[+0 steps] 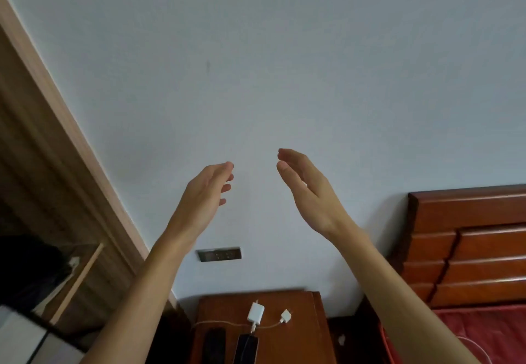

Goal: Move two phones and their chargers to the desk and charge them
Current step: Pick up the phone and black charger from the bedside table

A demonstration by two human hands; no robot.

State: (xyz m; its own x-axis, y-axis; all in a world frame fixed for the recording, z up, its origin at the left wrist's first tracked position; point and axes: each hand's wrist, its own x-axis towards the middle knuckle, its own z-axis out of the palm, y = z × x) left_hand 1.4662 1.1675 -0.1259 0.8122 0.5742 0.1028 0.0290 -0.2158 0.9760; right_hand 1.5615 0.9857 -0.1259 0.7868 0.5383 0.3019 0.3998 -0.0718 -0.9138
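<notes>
While apart, left hand (205, 193) faces right hand (308, 190).

A person raises the left hand (206, 193) and right hand (306, 190) before a pale wall, palms facing each other, fingers relaxed, holding nothing. Below, a wooden table (307, 335) carries a dark left phone (213, 345) and right phone (246, 348), a larger charger (255, 312) and a smaller charger (285, 316), both white. A wall socket (219, 254) sits above; a wooden headboard (469, 244) stands at right.

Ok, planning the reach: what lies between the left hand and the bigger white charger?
Head view: nothing stands between the left hand and the bigger white charger; behind that stretch only wall and a socket plate show.
</notes>
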